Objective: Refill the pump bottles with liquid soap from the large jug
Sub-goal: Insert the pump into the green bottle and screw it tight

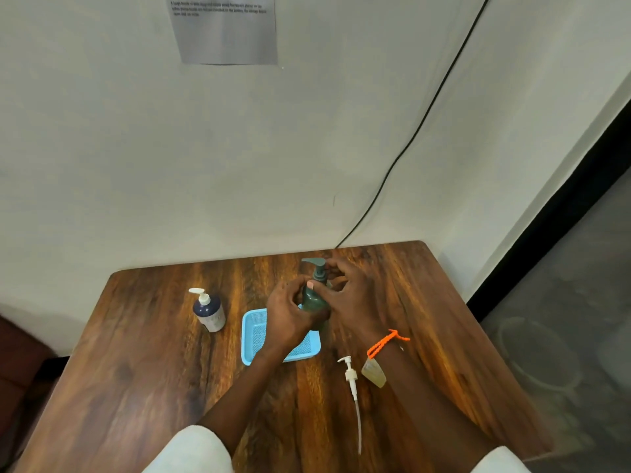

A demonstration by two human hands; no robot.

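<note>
A wooden table stands against a pale wall, where a printed sheet hangs and a black cable runs down to the table's back edge. A blue mesh tray lies near the middle of the table. Just above its right end, the green bottle stands upright, with its pump head on top, spout pointing left. The left hand is curled around the bottle's body from the left. The right hand reaches in from the right, thumb across the bottle's shoulder and fingers bent around the pump collar. An orange band circles the right wrist. Left of the tray, apart from it, stands a dark blue bottle with a white pump. A loose white pump with its long tube lies nearer the person, beside a small pale bottle partly hidden under the right forearm; what it contains I cannot tell.
</note>
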